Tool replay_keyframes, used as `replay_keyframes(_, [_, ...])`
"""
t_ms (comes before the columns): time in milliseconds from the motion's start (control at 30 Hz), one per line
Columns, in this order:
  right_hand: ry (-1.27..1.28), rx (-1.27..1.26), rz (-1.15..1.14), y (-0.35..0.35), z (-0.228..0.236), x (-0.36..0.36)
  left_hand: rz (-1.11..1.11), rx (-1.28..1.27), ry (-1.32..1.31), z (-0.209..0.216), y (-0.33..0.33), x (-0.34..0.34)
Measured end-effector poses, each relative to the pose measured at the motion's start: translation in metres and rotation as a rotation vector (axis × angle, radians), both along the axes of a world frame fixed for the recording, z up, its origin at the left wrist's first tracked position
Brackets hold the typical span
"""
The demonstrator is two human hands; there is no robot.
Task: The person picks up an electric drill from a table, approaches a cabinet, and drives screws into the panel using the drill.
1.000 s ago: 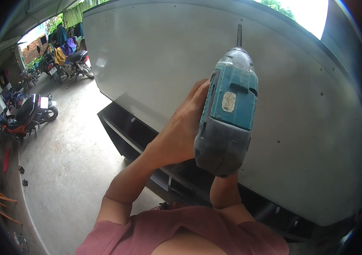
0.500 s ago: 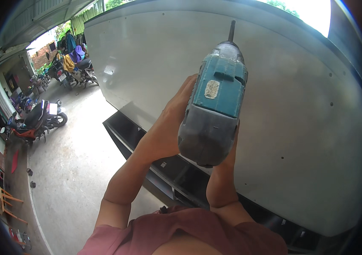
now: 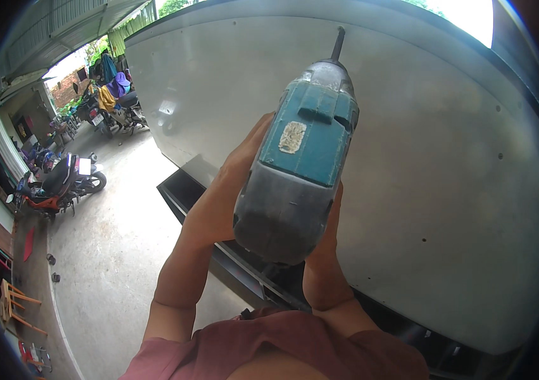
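Because the teal drill [image 3: 310, 134] covers the fingers of the left hand [image 3: 234, 180] and right hand [image 3: 330, 231], I cannot tell their grip.

Blown-out daylight across the floor [image 3: 120, 202], black-rimmed fisheye distortion

Motorbikes [image 3: 60, 180] stand left of the panel [image 3: 446, 190] behind the drill [image 3: 301, 142].

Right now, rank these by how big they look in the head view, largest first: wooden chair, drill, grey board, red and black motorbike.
1. Grey board
2. Drill
3. Red and black motorbike
4. Wooden chair

The drill outranks the motorbike only because it is nearer the camera.
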State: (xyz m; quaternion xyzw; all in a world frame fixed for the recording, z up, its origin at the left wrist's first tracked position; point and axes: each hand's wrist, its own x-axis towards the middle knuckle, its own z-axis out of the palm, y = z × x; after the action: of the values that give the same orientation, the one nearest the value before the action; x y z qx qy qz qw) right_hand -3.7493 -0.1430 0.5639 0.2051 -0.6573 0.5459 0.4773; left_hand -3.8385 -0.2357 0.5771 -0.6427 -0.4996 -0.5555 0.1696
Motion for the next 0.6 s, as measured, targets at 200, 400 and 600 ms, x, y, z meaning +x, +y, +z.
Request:
replay_keyframes(200, [0.005, -0.012, 0.01, 0.004, 0.004, -0.001, 0.05, -0.035, 0.014, 0.016, -0.002, 0.014])
replay_keyframes(400, [0.016, -0.019, 0.06, -0.001, 0.012, 0.002, 0.183, 0.057, 0.05, 0.011, -0.006, 0.02])
replay_keyframes(600, [0.01, -0.022, 0.052, 0.005, 0.005, -0.01, 0.108, -0.109, 0.034, 0.026, -0.006, 0.021])
